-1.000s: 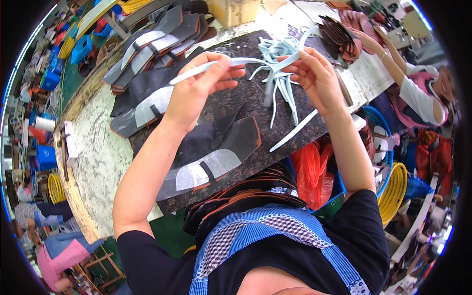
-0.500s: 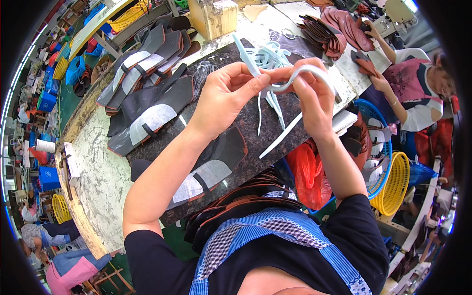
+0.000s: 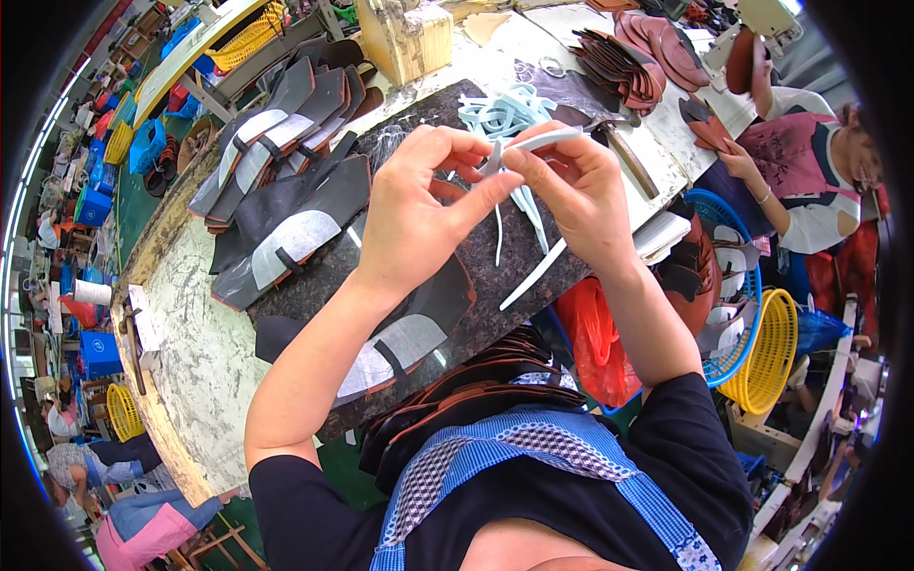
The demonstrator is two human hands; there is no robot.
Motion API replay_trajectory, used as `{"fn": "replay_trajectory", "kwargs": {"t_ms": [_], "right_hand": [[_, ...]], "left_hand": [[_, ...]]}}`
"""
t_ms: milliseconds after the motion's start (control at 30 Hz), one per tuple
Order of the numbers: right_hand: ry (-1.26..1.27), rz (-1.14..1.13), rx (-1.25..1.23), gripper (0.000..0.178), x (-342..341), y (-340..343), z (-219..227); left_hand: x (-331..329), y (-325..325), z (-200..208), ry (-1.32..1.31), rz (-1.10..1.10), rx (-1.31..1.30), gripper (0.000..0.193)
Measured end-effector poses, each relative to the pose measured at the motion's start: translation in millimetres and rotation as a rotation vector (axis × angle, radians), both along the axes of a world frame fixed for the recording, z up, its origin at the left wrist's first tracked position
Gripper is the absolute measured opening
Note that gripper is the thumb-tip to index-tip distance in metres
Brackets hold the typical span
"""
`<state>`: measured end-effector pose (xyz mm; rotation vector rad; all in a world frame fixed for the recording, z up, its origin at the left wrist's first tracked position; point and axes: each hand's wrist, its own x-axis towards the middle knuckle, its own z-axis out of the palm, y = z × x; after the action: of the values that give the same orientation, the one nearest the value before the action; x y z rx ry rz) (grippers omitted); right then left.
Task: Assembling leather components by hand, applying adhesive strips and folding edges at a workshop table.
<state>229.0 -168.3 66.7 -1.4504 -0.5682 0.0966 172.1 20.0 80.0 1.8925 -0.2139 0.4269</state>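
Above the dark stone slab (image 3: pixel 495 295), my left hand (image 3: pixel 414 209) and my right hand (image 3: pixel 586 200) are close together, fingertips nearly meeting. Both pinch a pale blue flat strip (image 3: pixel 550 139); its end stands out over my right fingers, and my fingers hide part of it. Behind them lies a tangled heap of similar strips (image 3: pixel 509 107). Below my hands are more loose strips (image 3: pixel 533 276). Black leather pieces (image 3: pixel 328 186) with whitish patches and short black bands lie left of my left hand. Another such piece (image 3: pixel 405 343) is under my left forearm.
A wooden block (image 3: pixel 409 46) stands at the back. A metal bar (image 3: pixel 632 164) lies right of my right hand. Stacked leather pieces (image 3: pixel 457 404) sit against my apron. Rightward are a red bag (image 3: pixel 595 338), a blue basket (image 3: pixel 754 309), a yellow basket (image 3: pixel 776 352) and a co-worker (image 3: pixel 781 162) handling brown leather.
My right hand has moved left and slightly down, closer to my left hand. The strip's wide loop over it is gone. The co-worker has raised a dark brown piece.
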Motion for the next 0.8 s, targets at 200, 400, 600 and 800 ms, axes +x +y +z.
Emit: {"fn": "replay_trajectory", "kwargs": {"t_ms": [200,400,600,800], "right_hand": [[0.108,0.026,0.111,0.021,-9.9,6.8,-6.0],[0.22,-0.026,0.287,0.022,-14.2,16.6,-18.1],[0.307,-0.025,0.398,0.021,-12.0,17.5,-21.3],[0.305,0.031,0.373,0.024,-3.8,12.3,-14.5]], "left_hand": [[-1.7,-0.3,-12.0,0.073,-0.078,-0.333,0.014],[-4.4,-12.1,-18.3,0.015,0.001,-0.387,0.011],[-0.2,-13.1,-23.6,-0.049,-0.034,-0.43,0.015],[-3.0,-9.7,-19.1,0.181,-0.07,-0.344,0.019]]}}
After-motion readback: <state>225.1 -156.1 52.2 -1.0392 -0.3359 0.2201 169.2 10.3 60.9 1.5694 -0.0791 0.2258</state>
